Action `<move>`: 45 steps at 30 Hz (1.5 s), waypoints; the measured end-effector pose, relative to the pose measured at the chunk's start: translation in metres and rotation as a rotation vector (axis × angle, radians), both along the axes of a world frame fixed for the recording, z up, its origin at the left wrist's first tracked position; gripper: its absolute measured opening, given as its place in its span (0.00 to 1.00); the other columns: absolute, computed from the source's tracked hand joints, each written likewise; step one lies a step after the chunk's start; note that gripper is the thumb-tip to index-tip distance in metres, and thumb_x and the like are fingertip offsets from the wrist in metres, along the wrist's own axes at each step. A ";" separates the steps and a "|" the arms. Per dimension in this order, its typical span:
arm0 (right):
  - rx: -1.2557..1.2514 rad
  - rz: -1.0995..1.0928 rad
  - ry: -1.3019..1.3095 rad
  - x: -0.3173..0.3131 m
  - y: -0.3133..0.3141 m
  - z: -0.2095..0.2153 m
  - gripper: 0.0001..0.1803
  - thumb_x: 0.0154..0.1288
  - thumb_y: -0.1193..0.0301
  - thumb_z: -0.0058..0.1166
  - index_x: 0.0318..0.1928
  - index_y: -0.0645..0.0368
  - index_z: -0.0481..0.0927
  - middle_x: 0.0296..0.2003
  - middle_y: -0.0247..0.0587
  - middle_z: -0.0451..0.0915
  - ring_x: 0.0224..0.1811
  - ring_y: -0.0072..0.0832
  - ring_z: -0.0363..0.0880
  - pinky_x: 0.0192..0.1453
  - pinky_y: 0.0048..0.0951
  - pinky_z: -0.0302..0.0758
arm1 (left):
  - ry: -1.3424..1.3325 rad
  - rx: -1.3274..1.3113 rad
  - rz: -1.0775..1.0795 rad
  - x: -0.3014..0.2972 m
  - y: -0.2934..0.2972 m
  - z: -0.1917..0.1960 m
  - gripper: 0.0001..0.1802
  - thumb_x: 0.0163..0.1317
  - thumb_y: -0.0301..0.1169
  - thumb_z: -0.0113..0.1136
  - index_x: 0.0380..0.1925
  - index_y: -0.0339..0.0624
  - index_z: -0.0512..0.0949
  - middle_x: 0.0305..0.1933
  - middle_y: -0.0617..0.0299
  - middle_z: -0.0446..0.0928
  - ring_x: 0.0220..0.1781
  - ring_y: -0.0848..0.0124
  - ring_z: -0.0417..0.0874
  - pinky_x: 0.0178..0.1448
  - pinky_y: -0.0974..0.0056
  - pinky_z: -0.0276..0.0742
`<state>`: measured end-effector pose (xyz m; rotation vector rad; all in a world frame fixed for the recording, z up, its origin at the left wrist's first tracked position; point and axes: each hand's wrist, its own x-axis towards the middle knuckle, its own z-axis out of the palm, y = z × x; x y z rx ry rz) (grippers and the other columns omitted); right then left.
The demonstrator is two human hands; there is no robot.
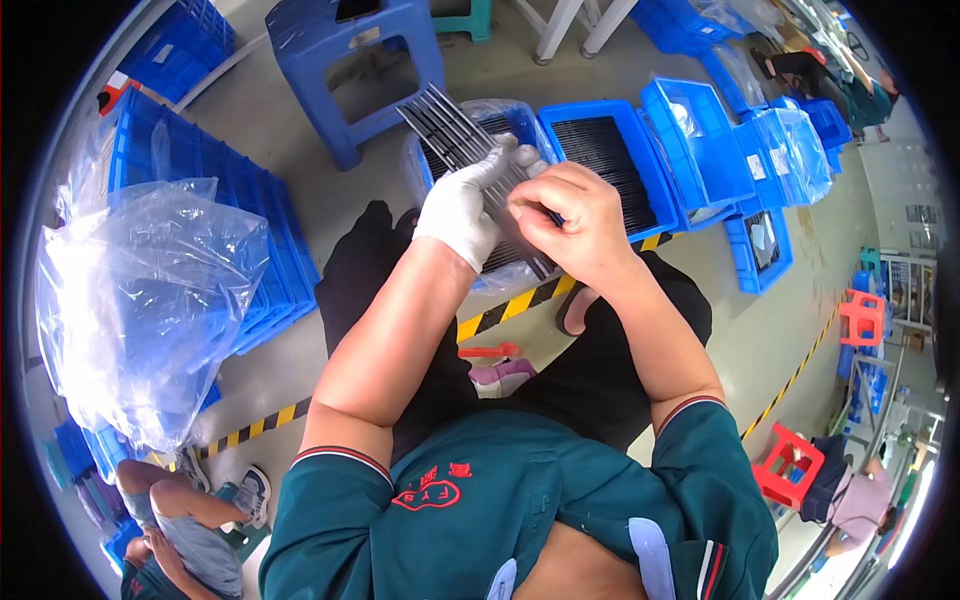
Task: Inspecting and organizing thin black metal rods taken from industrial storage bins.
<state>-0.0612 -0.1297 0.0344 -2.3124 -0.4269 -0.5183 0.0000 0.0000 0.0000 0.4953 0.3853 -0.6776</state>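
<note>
My left hand (pixel 458 212), in a white glove, is closed around a fanned bundle of thin dark rods (pixel 438 120). The bundle slants from upper left down to lower right across my lap. My bare right hand (pixel 590 215) is beside it, thumb and fingertips pinched together close to the rods. Whatever those fingertips grip is too small or hidden to name. Beneath the bundle stands a blue bin lined with clear plastic (pixel 412 160), with more dark rods inside. Just right of it, another blue bin (pixel 657 180) holds rows of similar rods.
Blue crates (pixel 285 225) are stacked at left under a clear plastic bag (pixel 150 290). A blue stool (pixel 345 75) stands ahead. More blue bins (pixel 700 140) sit at right. Striped tape (pixel 515 305) crosses the floor. A seated person (pixel 190 510) is at lower left; others are far right.
</note>
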 end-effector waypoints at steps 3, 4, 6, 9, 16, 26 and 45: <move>-0.061 0.021 -0.064 0.000 0.004 -0.002 0.09 0.43 0.79 0.62 0.29 0.57 0.82 0.27 0.36 0.80 0.30 0.36 0.78 0.37 0.34 0.74 | -0.018 0.011 0.006 -0.001 0.000 0.001 0.10 0.69 0.27 0.50 0.46 0.37 0.77 0.44 0.52 0.80 0.48 0.58 0.80 0.56 0.56 0.77; -0.079 0.024 -0.100 0.000 0.007 -0.004 0.09 0.42 0.78 0.62 0.29 0.56 0.82 0.27 0.36 0.80 0.31 0.36 0.78 0.37 0.34 0.74 | -0.046 0.000 -0.005 0.000 0.002 -0.003 0.10 0.69 0.27 0.50 0.46 0.37 0.77 0.44 0.52 0.80 0.48 0.58 0.80 0.56 0.56 0.77; -0.120 0.022 -0.171 -0.001 0.008 -0.006 0.09 0.42 0.78 0.62 0.29 0.56 0.81 0.27 0.36 0.80 0.31 0.36 0.78 0.36 0.34 0.74 | -0.007 -0.076 -0.007 0.001 0.001 -0.007 0.09 0.68 0.26 0.53 0.46 0.38 0.76 0.43 0.52 0.79 0.45 0.58 0.81 0.53 0.55 0.78; -0.047 -0.021 -0.105 -0.003 -0.004 -0.005 0.07 0.44 0.77 0.63 0.29 0.57 0.81 0.26 0.36 0.80 0.31 0.36 0.79 0.36 0.34 0.74 | -0.027 -0.075 -0.030 0.003 -0.011 -0.015 0.10 0.69 0.27 0.52 0.47 0.38 0.77 0.44 0.54 0.79 0.46 0.60 0.80 0.52 0.57 0.78; 0.187 -0.032 -0.171 -0.032 -0.024 0.019 0.05 0.47 0.78 0.63 0.26 0.57 0.79 0.23 0.37 0.76 0.26 0.35 0.76 0.30 0.33 0.71 | -0.062 -0.050 -0.248 0.006 -0.014 -0.063 0.09 0.69 0.27 0.48 0.44 0.36 0.74 0.44 0.48 0.79 0.46 0.54 0.80 0.56 0.52 0.77; 0.366 -0.190 -0.006 -0.144 -0.083 -0.003 0.07 0.46 0.77 0.61 0.29 0.57 0.79 0.24 0.38 0.76 0.26 0.37 0.75 0.28 0.34 0.70 | 0.254 0.436 -0.699 -0.012 -0.106 -0.110 0.07 0.67 0.31 0.53 0.32 0.41 0.76 0.28 0.58 0.76 0.34 0.59 0.78 0.44 0.47 0.78; 0.935 -0.365 0.046 -0.207 -0.175 -0.019 0.11 0.51 0.80 0.66 0.38 0.65 0.85 0.29 0.43 0.80 0.29 0.34 0.78 0.32 0.31 0.73 | -0.378 0.976 -1.500 0.043 -0.409 -0.325 0.07 0.63 0.32 0.59 0.28 0.43 0.77 0.24 0.60 0.76 0.25 0.63 0.78 0.30 0.55 0.76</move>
